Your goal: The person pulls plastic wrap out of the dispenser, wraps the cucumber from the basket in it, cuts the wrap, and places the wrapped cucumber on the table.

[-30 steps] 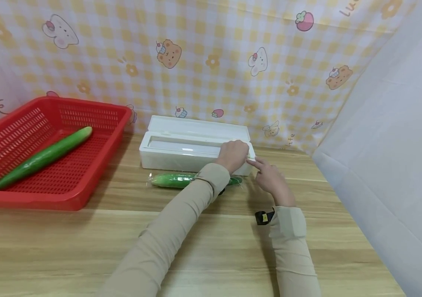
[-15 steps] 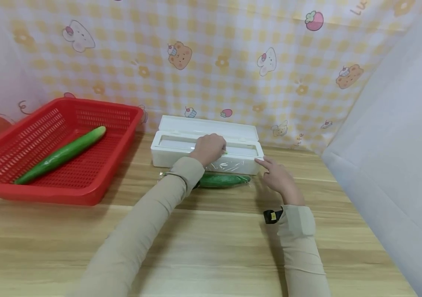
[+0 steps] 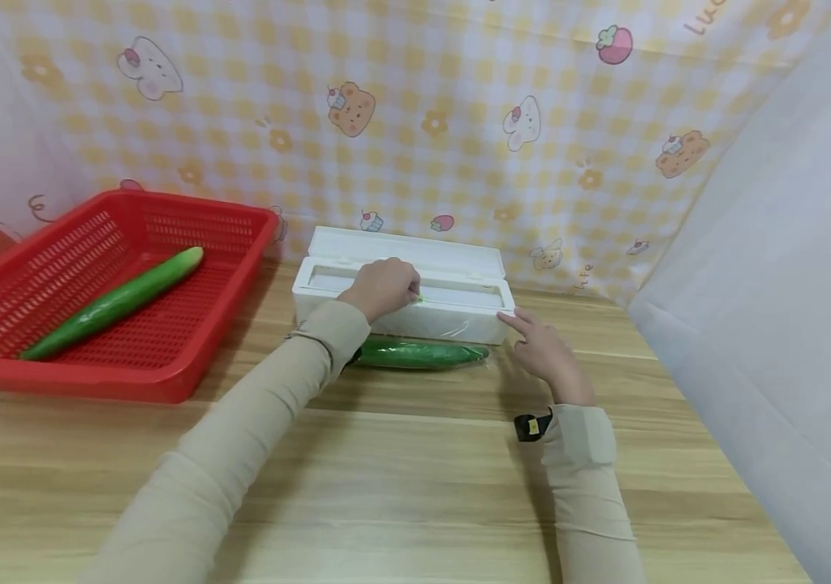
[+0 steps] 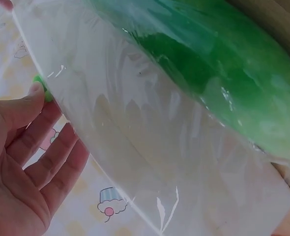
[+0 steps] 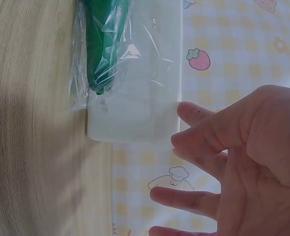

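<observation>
A white cling film dispenser (image 3: 490,327) sits near the back of the table, its lid (image 3: 452,251) raised behind it. My left hand (image 3: 384,289) is over its middle. In the left wrist view, the thumb and forefinger pinch a small green slide cutter (image 4: 39,79) on its top edge. My right hand (image 3: 543,357) touches the dispenser's right front corner with its fingertips, the fingers mostly extended. Along the front lies a cucumber (image 3: 423,354) wrapped in clear film (image 5: 78,86); film also drapes over the dispenser's front wall. The left forearm hides the cucumber's left end.
A red plastic basket (image 3: 167,377) stands at the left with an unwrapped cucumber (image 3: 116,306) in it. A checked curtain (image 3: 415,178) hangs behind the dispenser, and a white sheet (image 3: 759,300) borders the wooden table (image 3: 415,487) at the right.
My left hand has slid leftward along the dispenser's top with the green slide cutter, from the right end to about the middle. The right hand has stayed at the right corner. The view has shifted slightly.
</observation>
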`<state>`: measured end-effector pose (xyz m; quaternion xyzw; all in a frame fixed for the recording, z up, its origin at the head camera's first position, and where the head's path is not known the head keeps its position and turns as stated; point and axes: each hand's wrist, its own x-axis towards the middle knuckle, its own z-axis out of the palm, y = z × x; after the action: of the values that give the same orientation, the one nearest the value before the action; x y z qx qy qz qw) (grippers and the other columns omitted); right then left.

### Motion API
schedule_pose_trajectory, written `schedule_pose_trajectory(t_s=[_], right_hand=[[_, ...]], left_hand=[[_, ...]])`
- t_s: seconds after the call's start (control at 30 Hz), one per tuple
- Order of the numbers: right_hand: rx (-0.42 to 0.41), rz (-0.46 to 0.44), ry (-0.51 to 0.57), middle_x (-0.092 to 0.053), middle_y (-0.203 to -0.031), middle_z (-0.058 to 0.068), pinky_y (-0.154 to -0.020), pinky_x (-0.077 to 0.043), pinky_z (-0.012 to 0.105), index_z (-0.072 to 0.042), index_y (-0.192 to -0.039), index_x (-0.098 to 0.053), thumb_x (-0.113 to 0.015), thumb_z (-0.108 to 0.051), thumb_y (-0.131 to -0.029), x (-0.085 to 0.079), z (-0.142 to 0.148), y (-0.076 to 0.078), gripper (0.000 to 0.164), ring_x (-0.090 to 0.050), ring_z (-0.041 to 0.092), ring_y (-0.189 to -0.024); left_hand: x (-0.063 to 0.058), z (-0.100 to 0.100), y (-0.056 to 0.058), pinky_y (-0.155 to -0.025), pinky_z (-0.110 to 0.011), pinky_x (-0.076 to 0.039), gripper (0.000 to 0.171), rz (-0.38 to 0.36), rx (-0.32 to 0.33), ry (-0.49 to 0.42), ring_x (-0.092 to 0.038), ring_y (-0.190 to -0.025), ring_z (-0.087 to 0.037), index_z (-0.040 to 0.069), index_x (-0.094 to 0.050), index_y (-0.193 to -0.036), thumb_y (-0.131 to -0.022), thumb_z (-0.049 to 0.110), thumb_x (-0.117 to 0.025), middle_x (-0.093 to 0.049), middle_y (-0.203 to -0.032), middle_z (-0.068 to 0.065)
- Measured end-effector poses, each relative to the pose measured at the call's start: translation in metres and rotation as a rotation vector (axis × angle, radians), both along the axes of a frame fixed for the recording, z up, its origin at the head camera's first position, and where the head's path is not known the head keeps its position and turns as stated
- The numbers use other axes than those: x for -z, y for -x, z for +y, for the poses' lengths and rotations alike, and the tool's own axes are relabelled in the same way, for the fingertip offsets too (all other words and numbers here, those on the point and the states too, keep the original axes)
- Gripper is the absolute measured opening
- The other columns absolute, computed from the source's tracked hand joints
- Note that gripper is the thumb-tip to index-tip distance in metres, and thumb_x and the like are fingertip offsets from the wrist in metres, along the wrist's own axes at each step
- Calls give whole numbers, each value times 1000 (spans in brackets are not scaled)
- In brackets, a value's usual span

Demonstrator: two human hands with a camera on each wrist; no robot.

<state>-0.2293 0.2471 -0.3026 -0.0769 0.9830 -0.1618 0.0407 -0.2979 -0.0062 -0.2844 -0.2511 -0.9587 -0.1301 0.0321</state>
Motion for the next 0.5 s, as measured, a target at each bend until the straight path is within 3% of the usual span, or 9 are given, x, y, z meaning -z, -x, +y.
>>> schedule_pose_trajectory(t_s=[0.1,0.2,0.5], right_hand=[[3,-8,14,-21,-153,13,-97,-14,75,-17,-143,-36,-37,-2,-87,0,-1,0,58,-20,56,-131],[5,-13,21,-20,-154,13,-97,-11,76,-18,-143,-36,-36,-1,-87,0,0,1,59,-18,56,-131],[9,-9,13,-20,-154,13,-97,-12,75,-18,-143,-36,-36,0,-87,1,1,0,60,-19,55,-132]], left_hand=[[-1,-3,0,-63,-28,-38,18,-1,-2,10,-45,-70,-14,14,-59,-74,-92,15,-56,-61,-86,0],[-3,-6,0,-69,-31,-46,12,-12,2,19,-52,-75,-14,13,-68,-87,-91,18,-59,-66,-94,0],[-6,-13,0,-75,-37,-50,13,-44,-2,34,-58,-82,-18,12,-70,-92,-91,20,-60,-67,-95,-2]])
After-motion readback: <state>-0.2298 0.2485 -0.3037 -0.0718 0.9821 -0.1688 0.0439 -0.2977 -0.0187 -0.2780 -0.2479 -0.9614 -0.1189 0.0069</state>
